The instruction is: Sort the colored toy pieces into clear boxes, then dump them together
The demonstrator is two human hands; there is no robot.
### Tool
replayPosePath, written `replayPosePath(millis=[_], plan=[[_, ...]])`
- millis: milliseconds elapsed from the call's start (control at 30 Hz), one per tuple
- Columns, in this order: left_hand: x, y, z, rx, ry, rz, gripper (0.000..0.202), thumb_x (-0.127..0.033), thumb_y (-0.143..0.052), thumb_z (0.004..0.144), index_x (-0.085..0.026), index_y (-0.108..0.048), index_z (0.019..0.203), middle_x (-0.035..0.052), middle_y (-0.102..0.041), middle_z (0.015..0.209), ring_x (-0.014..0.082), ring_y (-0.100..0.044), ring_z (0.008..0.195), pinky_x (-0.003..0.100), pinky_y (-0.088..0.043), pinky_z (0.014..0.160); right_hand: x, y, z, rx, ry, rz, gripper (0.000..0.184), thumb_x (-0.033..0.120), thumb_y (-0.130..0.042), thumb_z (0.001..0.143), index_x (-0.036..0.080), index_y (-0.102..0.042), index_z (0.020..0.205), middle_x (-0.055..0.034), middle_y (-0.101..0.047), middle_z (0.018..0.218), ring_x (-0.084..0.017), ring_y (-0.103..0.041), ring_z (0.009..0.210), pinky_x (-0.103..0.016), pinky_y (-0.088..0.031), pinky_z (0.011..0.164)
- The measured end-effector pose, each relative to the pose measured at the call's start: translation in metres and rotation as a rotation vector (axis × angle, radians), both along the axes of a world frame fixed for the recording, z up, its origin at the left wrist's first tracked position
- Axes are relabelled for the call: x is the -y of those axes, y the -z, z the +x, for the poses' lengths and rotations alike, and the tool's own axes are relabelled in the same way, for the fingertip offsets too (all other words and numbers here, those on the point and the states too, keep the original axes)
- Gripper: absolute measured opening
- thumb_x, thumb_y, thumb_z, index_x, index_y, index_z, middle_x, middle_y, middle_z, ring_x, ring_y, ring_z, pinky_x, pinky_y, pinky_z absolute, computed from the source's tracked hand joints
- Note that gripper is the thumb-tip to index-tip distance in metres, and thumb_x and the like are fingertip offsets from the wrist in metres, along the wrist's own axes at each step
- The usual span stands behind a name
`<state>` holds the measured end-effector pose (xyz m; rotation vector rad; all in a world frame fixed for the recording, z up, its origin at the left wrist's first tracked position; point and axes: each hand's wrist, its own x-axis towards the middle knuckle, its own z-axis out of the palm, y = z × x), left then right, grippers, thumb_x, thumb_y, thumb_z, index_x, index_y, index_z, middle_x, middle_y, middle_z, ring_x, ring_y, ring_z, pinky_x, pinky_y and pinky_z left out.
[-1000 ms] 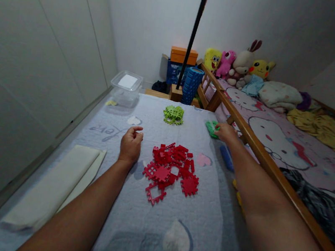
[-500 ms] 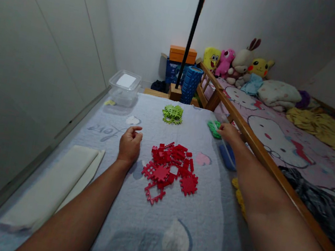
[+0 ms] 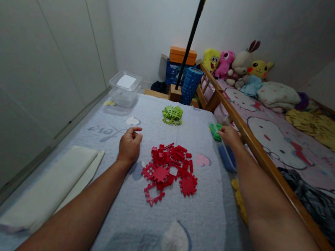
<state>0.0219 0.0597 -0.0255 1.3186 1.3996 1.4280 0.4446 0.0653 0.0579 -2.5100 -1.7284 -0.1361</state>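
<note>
My left hand (image 3: 130, 144) rests on the cloth-covered table (image 3: 138, 231), its fingers loosely curled, a gap between thumb and index finger and nothing in it. To its right lies a loose pile of red plastic interlocking pieces (image 3: 169, 162), with toothed squares, frames and small bars. At the table's right edge, my right hand (image 3: 229, 135) is closed on the side of a clear plastic container (image 3: 224, 119). Green pieces (image 3: 215, 131) show beside its fingertips; the fingers partly hide the grip. Blue pieces (image 3: 227, 157) lie just nearer, under the right forearm.
Lime-green toothed pieces (image 3: 172, 115) are stacked at the far middle. A clear lidded box (image 3: 125, 87) stands far left, near a small yellow piece (image 3: 110, 103). Folded white cloth (image 3: 50, 185) lies front left. Yellow pieces (image 3: 240, 201) and a wooden bed rail (image 3: 248, 134) border the right side.
My right hand, the clear container and the green pieces have shifted very slightly to the right and nearer. My left hand and the red pile stay in place.
</note>
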Motion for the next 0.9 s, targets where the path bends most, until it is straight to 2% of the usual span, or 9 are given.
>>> replayPosePath(millis=[300,667,767,900], plan=[[0.001,-0.002,-0.001,-0.027,-0.010,-0.005,0.030,-0.034,-0.060,0.075,-0.019,-0.069,0.100,-0.0066,-0.046,0.061,0.0147,-0.046,0.058,0.027,-0.036,0.061,0.002,-0.002,-0.005,0.002,0.027,-0.037,0.028,0.029,-0.057,0.095,0.020,-0.081,0.105,-0.0130,-0.078,0.119,-0.030,-0.068,0.113,-0.043,-0.048,0.095],[0.001,-0.003,0.000,-0.011,-0.011,-0.006,0.029,-0.033,-0.060,0.075,-0.020,-0.068,0.099,-0.0061,-0.047,0.061,0.0150,-0.046,0.057,0.028,-0.037,0.060,0.004,-0.005,-0.009,0.015,0.034,-0.041,0.026,0.029,-0.057,0.096,0.020,-0.080,0.102,-0.0127,-0.079,0.113,-0.029,-0.069,0.110,-0.040,-0.049,0.093],[0.001,-0.003,0.000,-0.005,-0.010,-0.007,0.029,-0.033,-0.060,0.075,-0.020,-0.068,0.099,-0.0062,-0.047,0.061,0.0149,-0.045,0.057,0.027,-0.036,0.060,0.004,-0.006,-0.018,0.040,0.070,-0.012,0.025,0.029,-0.059,0.094,0.020,-0.080,0.104,-0.0137,-0.076,0.121,-0.031,-0.066,0.115,-0.042,-0.049,0.095],[0.001,-0.004,0.000,0.015,-0.002,-0.010,0.030,-0.034,-0.061,0.075,-0.019,-0.068,0.100,-0.0065,-0.046,0.061,0.0149,-0.044,0.057,0.028,-0.035,0.060,0.005,-0.004,-0.041,0.041,0.097,0.078,0.032,0.032,-0.058,0.094,0.020,-0.079,0.116,-0.0170,-0.070,0.130,-0.035,-0.060,0.122,-0.047,-0.048,0.099]])
